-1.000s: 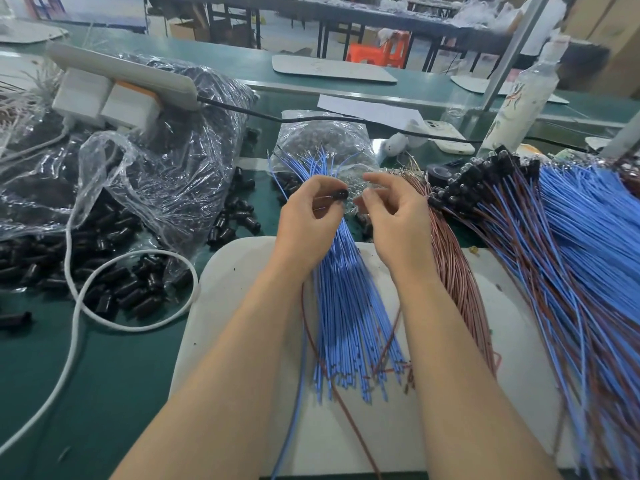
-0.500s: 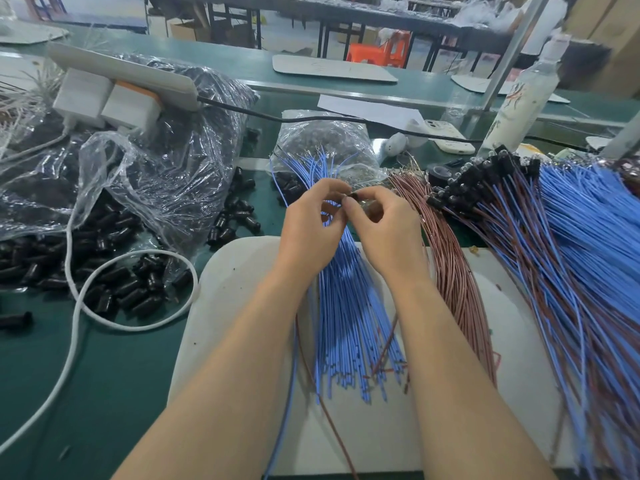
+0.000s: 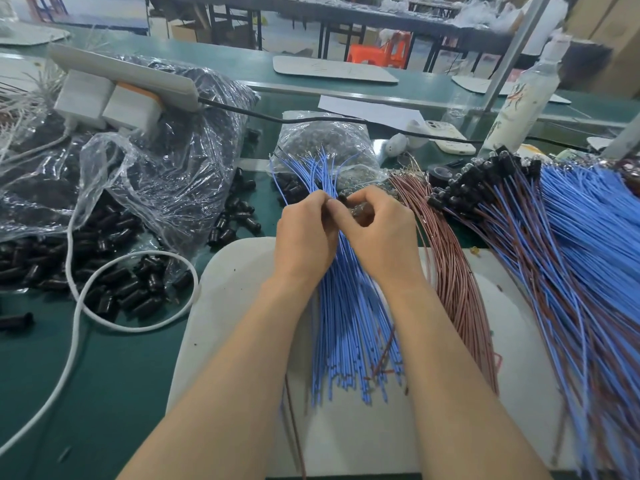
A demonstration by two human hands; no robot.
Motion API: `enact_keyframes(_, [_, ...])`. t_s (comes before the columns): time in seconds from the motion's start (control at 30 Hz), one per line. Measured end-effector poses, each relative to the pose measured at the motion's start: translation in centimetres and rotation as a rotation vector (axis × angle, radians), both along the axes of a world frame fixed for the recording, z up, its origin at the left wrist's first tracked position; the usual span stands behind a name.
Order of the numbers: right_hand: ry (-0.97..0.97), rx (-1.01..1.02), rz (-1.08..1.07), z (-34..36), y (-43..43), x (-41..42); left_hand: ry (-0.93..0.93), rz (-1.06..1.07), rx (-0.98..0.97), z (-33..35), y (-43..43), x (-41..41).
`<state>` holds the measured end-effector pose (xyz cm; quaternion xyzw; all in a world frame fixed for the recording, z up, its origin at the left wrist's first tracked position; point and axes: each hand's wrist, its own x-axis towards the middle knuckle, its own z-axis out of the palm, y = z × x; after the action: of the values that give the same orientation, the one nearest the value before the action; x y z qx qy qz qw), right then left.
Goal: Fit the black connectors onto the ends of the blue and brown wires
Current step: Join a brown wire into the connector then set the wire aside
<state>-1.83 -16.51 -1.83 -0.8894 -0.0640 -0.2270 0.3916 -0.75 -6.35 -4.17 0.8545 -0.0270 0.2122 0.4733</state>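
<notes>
My left hand [image 3: 304, 233] and my right hand [image 3: 381, 233] meet fingertip to fingertip above a fan of blue wires [image 3: 346, 320] lying on a pale mat [image 3: 235, 306]. Between the fingertips sits a small black connector [image 3: 343, 199]; my right hand curls round it while my left hand pinches wire ends at it. A blue and a brown wire hang down beneath my left forearm. Beside the blue fan lies a bundle of brown wires [image 3: 457, 282]. Loose black connectors [image 3: 114, 289] are heaped at the left.
A pile of blue and brown wires with black connectors fitted [image 3: 554, 258] fills the right. Clear plastic bags [image 3: 162, 174], a white cable loop [image 3: 104, 306], a power strip [image 3: 114, 95], a white bottle [image 3: 519, 98] and a phone [image 3: 446, 136] stand on the green bench.
The hands, apart a second ago, have come together; the connector now sits between both sets of fingertips, and the hanging wire pair has shifted slightly.
</notes>
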Motion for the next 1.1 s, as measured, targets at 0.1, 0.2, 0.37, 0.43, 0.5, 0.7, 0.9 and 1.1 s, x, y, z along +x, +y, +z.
enact_keyframes(0.1, [0.077,0.092,0.013,0.4,-0.6,0.2,0.022,-0.03,-0.087,0.0,0.1,0.2])
enact_keyframes(0.2, [0.123,0.192,0.017,0.8,-1.2,0.2,-0.001,-0.045,-0.122,0.0,0.1,0.2])
enact_keyframes(0.37, [0.165,0.495,0.15,1.5,-1.7,-0.1,-0.021,-0.047,-0.13,0.0,0.2,0.2])
enact_keyframes(0.43, [0.124,0.493,0.174,1.7,-1.9,-0.1,-0.022,-0.051,-0.134,0.0,0.2,0.3])
enact_keyframes(0.5, [0.091,0.461,0.175,1.8,-2.0,-0.2,-0.032,-0.056,-0.131,-0.1,0.2,0.4])
enact_keyframes(0.7, [0.063,0.319,0.146,1.9,-1.5,-0.1,-0.056,-0.03,-0.062,-0.1,0.3,0.4])
enact_keyframes(0.9, [-0.023,0.15,0.072,1.8,-1.2,-0.3,-0.038,-0.005,0.006,0.2,0.2,0.2])
enact_keyframes(1.1, [-0.035,0.038,0.052,1.7,-1.1,-0.4,-0.001,0.036,0.069,0.5,0.2,-0.1])
